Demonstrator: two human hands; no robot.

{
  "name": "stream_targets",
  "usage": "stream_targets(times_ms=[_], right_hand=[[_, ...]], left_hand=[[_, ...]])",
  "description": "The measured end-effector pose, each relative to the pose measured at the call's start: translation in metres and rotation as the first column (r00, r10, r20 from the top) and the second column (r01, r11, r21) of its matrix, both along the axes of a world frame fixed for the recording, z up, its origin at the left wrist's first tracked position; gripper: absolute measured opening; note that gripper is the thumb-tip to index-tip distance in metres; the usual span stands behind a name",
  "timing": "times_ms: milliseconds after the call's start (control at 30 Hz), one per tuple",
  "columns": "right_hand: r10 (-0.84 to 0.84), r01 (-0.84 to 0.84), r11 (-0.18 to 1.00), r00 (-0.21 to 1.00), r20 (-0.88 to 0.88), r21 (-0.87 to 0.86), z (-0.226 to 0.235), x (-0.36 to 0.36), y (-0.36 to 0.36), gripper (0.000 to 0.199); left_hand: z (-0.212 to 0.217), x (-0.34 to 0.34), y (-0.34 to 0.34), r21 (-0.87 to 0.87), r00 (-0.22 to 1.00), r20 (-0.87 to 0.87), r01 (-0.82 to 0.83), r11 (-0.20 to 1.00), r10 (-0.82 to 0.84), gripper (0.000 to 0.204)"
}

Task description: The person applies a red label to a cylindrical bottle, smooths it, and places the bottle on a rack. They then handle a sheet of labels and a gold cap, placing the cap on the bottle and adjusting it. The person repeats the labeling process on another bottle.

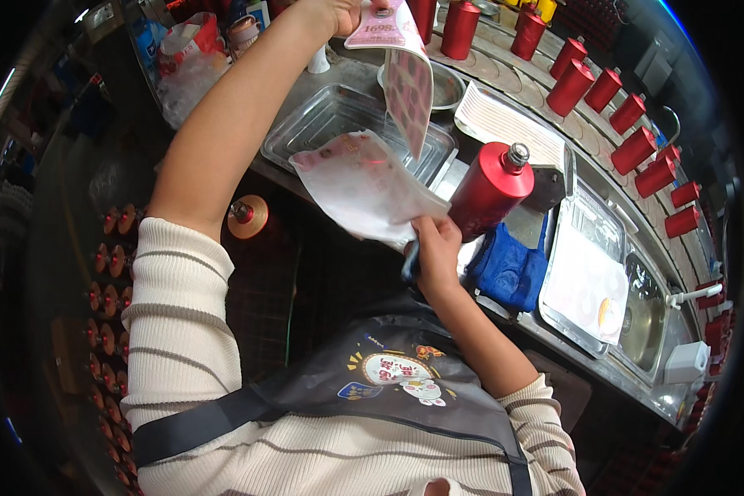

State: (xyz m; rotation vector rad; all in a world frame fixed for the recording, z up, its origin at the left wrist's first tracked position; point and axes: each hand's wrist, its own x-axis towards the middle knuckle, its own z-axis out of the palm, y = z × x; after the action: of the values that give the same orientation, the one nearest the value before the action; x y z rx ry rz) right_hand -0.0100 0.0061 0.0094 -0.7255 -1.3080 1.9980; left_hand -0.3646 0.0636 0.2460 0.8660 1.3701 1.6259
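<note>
My left hand (336, 15), cut off by the top edge, is closed on a pink printed sheet (408, 95) that curls and hangs down. Below it, a whitish backing sheet (364, 190) with pink print along its far edge is pinched at its right corner by my right hand (440, 244). A dark blue piece (411, 261) shows beside the fingers of that hand; its kind is hidden. Just right of my right hand, a red bottle (494, 186) with a silver neck stands upright.
A clear shallow tray (293, 136) sits behind the sheets, with a metal bowl (446, 87) beyond. At right are a blue cloth (511, 269), a tray (550, 310) with a printed sheet, and a sink (646, 318). Several red bottles (570, 87) line the curved conveyor.
</note>
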Motion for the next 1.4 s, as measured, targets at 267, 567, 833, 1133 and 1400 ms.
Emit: stream_targets(times_ms=[267, 567, 833, 1133, 1400], right_hand=[[0.08, -0.083, 0.993, 0.996, -0.037, -0.085, 0.044, 0.074, 0.001, 0.01], [0.287, -0.287, 0.958, 0.957, -0.035, -0.014, 0.071, 0.116, -0.002, 0.012], [0.366, -0.356, 0.926, 0.928, -0.068, 0.125, 0.09, 0.141, 0.013, 0.018], [0.314, -0.279, 0.908, 0.947, -0.067, 0.311, 0.116, 0.153, 0.019, 0.016], [0.232, -0.083, 0.805, 0.955, -0.184, 0.588, 0.119, 0.142, 0.032, 0.011]], left_hand=[[-0.009, 0.013, -0.042, -0.084, 0.99, 0.14, 0.003, 0.996, 0.009, 0.034], [-0.159, -0.073, -0.129, -0.662, 0.885, -0.453, -0.414, 0.625, 0.107, 0.034], [-0.183, -0.042, -0.141, -0.595, 0.737, -0.673, -0.593, 0.542, 0.068, 0.081], [-0.185, -0.036, -0.116, -0.482, 0.585, -0.811, -0.648, 0.59, -0.02, 0.078], [-0.135, 0.025, -0.1, -0.577, 0.715, -0.677, -0.366, 0.73, -0.176, 0.071]])
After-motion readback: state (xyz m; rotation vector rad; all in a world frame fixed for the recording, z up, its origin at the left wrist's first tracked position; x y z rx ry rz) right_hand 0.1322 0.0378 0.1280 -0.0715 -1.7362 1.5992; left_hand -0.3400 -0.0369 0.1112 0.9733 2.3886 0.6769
